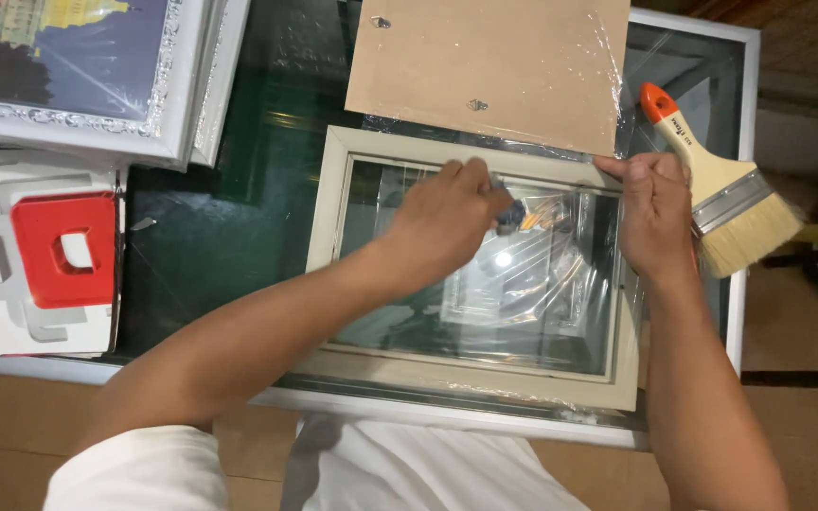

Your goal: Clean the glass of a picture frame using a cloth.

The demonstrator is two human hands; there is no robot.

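while the cream picture frame [471,374] lies flat on the desk [210,237], left hand [447,213] pinches a small dark object [511,216] over its glass; right hand [655,203] grips its far right corner.

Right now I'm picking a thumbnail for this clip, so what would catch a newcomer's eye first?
The cream picture frame lying flat at the middle of the glass table, with the left hand pressing a small dark thing onto its shiny glass and the right hand steadying its right edge. Next, the orange-handled paintbrush at the right and the brown backing board above.
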